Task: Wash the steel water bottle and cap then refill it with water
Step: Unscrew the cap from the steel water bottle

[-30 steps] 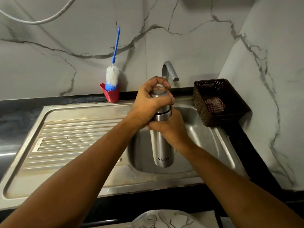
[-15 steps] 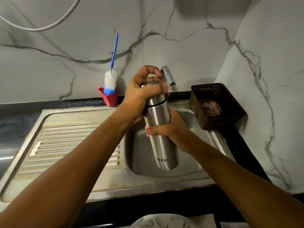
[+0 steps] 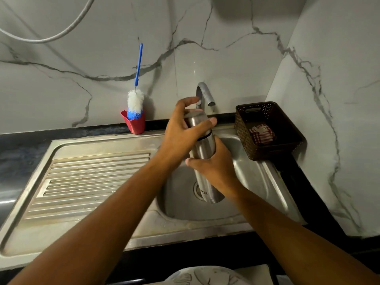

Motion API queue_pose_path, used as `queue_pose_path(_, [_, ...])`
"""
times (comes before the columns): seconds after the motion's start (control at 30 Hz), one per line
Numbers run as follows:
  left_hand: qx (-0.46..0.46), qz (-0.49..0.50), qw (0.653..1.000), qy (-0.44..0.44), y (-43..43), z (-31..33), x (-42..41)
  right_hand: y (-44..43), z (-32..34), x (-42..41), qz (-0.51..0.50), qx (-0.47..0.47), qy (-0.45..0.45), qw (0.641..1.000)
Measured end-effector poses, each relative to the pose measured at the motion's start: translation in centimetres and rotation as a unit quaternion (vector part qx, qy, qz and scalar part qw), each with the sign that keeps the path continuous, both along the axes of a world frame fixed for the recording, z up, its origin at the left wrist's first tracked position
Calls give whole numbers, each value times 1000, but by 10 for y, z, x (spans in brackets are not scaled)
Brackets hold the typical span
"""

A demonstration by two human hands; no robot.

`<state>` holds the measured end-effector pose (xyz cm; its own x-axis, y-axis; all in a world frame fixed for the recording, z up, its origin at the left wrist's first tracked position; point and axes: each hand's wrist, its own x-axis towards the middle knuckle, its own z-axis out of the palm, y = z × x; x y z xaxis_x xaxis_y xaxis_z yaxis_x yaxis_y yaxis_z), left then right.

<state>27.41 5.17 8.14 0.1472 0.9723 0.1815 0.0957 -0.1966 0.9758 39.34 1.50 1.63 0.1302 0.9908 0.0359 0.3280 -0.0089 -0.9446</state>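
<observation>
Hands (image 3: pixel 216 169) gripping bottle (image 3: pixel 205 147), left (image 3: pixel 181 135) seemingly round cap (image 3: pixel 195 120)

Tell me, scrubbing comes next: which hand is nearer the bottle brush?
Left. The left hand, on the cap, is right of the bottle brush; the right hand, holding the bottle, is farther right.

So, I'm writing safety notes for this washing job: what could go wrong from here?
The left hand grips the cap while only the right hand holds the bottle, tilted above the sink; a hard twist could slip it from that grip and drop it. Once loose, the cap could fall into the sink. The bottle's top looks close to the tap and might knock it.
</observation>
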Motion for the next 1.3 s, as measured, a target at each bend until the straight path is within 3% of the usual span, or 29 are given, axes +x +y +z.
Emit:
queue_pose_path(0.1, [-26, -146, 989, 16, 15, -1, -27, 2, -2, 15, 51, -14, 22, 998])
queue_pose_path(0.27, [-81, -249, 965, 1, 25, -1, -32, 0, -3, 17, 140, -45, 69, 987])
queue_pose_path(0.33, [-65, -221, 973, -11, 19, -5, -24, 1, -5, 13, 126, -44, 80, 988])
queue_pose_path(0.53, [11, 31, 999, 28, -14, -17, 7, 3, -13, 6, 73, 2, 71, 995])
queue_pose_path(0.7, [-15, -86, 993, 80, -23, -18, -13, 9, -18, 16, 77, 5, 77, 994])
queue_pose_path(0.83, [20, -71, 993, 95, -10, -17, -45, 11, -20, 21, 114, -31, 75, 990])
queue_pose_path(1.0, [1, -112, 989, 94, 8, -8, -42, 12, -16, 10, 164, -51, 75, 982])
queue_pose_path(1.13, [16, -97, 994, 41, 4, -10, -29, 15, -17, 1, 137, -35, 96, 985])
queue_pose_path(1.3, [6, -148, 987, 62, -1, -8, -52, 20, -15, 10, 121, -2, 68, 990])
